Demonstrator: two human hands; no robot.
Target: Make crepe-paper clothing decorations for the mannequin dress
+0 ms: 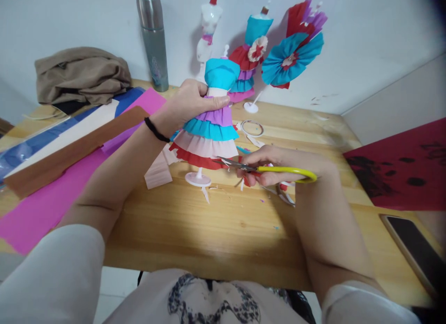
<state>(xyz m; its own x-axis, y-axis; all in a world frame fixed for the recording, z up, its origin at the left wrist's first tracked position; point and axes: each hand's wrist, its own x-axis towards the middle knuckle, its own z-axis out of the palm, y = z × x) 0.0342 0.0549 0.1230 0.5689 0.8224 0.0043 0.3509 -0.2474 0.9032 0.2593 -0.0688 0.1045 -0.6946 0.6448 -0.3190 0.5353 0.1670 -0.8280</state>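
Scissors [289, 171] lie sideways from the right hand [266, 159], their long axis pointing left, with the blade tips at the red bottom ruffle of a doll's paper dress [218, 115]. That hem is just left of the right hand and below the left hand [191, 99], so the right hand is the nearer one to the ruffle, while the left is nearer the waist. The doll stands roughly upright, its top leaning a little toward the right-hand side; whether its round base [198, 178] rests on the surface [188, 231] I cannot tell.

The left hand is closed around the doll's waist, thumb across the front near the white band. The right hand is curled around the scissors' yellow handle — blades slightly parted, it seems, though whether paper sits between them is unclear.

Paper scraps [205, 195] lie below the doll's base, between the two forearms, and a ring [252, 128] sits just beyond the right hand. Long coloured paper sheets [76, 189] spread left of the left hand, partly behind its forearm. Beyond the hands, near the wall, are a bare doll [211, 17], a dressed doll [258, 29] and a blue pleated fan [275, 64]. Well right of the right hand lies a phone [414, 254].
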